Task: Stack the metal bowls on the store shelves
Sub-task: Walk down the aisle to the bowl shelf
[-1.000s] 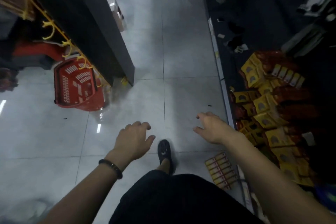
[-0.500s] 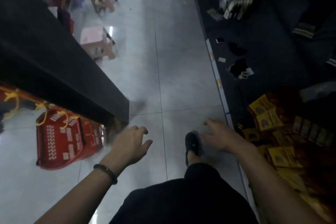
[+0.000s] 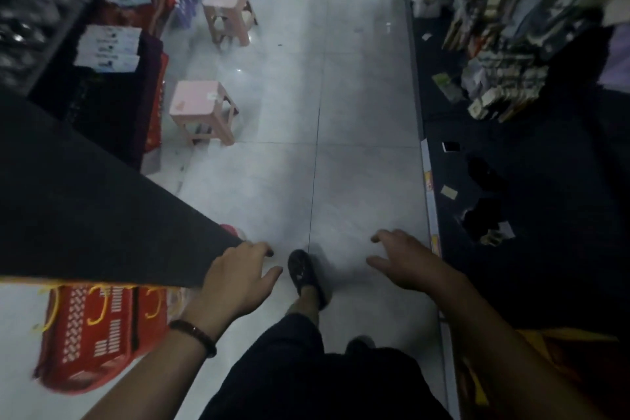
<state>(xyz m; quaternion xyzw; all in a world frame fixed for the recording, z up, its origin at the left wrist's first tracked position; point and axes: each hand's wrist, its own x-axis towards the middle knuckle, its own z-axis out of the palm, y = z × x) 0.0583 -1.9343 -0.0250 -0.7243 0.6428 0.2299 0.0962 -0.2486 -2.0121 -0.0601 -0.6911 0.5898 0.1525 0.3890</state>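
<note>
The person looks down an aisle with a pale tiled floor (image 3: 358,119). Both hands hang out in front, palms down, holding nothing. The left hand (image 3: 235,278) has its grip spread, fingers loosely curled, and sits at the corner of a dark shelf (image 3: 85,215) that slants in from the left; whether it touches the edge I cannot tell. A dark bracelet (image 3: 194,334) rings that wrist. The right hand (image 3: 409,262) is also spread, fingers apart, over bare floor just beside the base of the right-hand shelving (image 3: 545,249).

Between the hands a dark shoe (image 3: 303,271) is planted on the floor, with dark shorts (image 3: 324,372) below it in the picture.

Under the left shelf hang red baskets (image 3: 88,334) with yellow handles. Two pink stools (image 3: 204,109) stand on the floor along the left side, one farther up the aisle than the other. The right shelving carries blurred packets (image 3: 504,44) near the top.

At the far upper left, greyish shiny shapes (image 3: 24,27) sit on a shelf (possibly the metal bowls, but too blurred to say).
</note>
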